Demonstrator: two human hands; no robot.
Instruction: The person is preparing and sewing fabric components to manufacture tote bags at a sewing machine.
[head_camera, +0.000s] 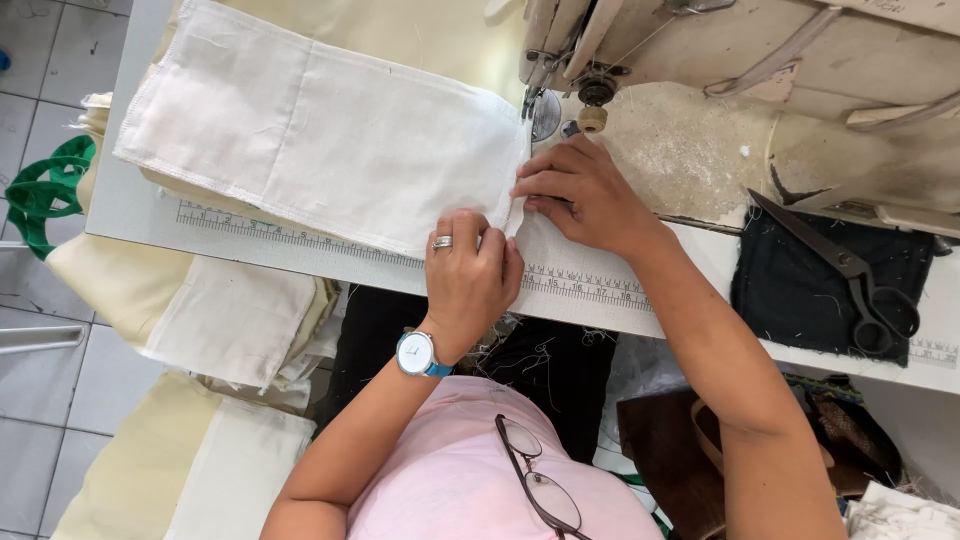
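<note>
Pinching the folded near corner of a white fabric piece (320, 135) at the worktop's (130, 215) front edge: left hand (468, 280) clamped, right hand (588, 195) pressing flat-fingered, cloth's long axis stretching leftward, needle (528, 105) just beyond.

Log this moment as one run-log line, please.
left hand: pinching white cloth edge | right hand: pressing cloth near sewing machine needle | scissors: idle on dark fabric

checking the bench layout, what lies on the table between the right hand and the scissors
In the head view, between the right hand and the scissors lies bare, worn table surface, then the edge of the dark cloth under the scissors.
</note>
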